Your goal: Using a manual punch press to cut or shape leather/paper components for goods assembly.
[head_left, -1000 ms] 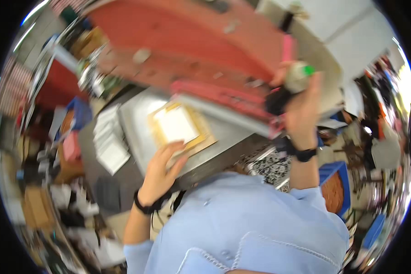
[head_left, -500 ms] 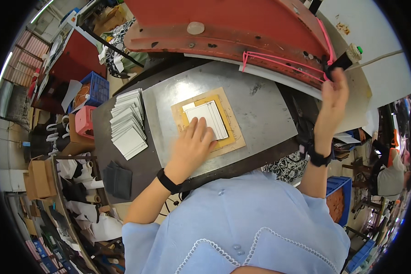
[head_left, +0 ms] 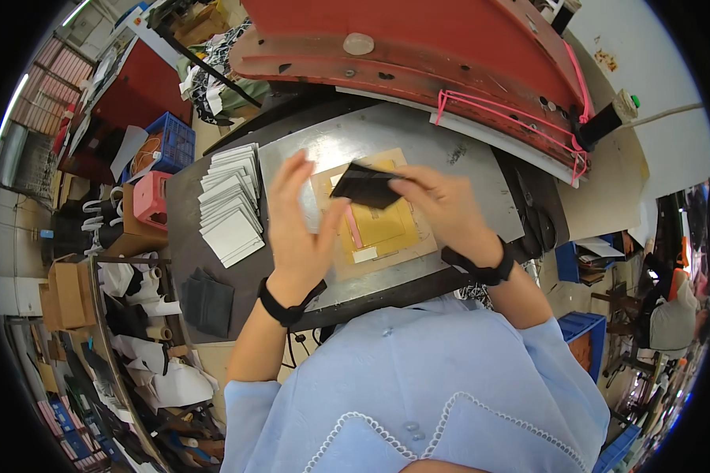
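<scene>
Left side: blue crate (head_left: 184, 144), pink plastic container (head_left: 150, 201) near it, cardboard box (head_left: 76, 296), white rolls (head_left: 162, 308). Right side: second blue crate (head_left: 598, 348).

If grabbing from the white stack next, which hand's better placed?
Probably the left hand: it's nearer the white stack, fingers spread, while the right hand pinches the black piece.
</scene>
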Motion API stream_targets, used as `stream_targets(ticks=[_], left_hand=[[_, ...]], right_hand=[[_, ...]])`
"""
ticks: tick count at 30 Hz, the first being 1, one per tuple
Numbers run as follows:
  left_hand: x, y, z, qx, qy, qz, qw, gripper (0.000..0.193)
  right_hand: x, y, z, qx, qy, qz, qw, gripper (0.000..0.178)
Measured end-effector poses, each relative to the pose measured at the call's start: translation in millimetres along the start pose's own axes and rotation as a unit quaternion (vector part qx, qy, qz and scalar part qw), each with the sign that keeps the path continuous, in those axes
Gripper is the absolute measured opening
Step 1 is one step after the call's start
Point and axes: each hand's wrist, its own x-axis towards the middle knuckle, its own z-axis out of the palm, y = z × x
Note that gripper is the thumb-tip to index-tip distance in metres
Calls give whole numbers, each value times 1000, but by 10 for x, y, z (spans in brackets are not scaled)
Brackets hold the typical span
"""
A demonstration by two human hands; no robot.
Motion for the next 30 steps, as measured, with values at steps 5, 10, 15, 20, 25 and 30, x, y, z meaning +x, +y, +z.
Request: stream_targets(ticks=[5, 10, 15, 20, 25, 30], left_hand=[[-97, 100, -203, -126, -109, -96, 981, 42], [-146, 236, -133, -411, -235, -332, 816, 52], [-240, 225, -94, -438, -337, -361, 751, 32], [-177, 222, -70, -560, -288, -478, 613, 31], [-197, 118, -32, -480, -150, -420, 755, 30], [-10, 176, -162, -482, -158, -335, 794, 52]], right_hand=[[-93, -128, -242, 259, -35, 147, 954, 25], [-287, -88, -211, 246, -34, 162, 955, 26], [-487, -35, -159, 116, 54, 78, 989, 26], [-617, 6, -203, 86, 43, -17, 995, 30], [-745, -163, -311, -49, -7, -114, 992, 30], [-1292, -302, -740, 53, -64, 164, 983, 23]])
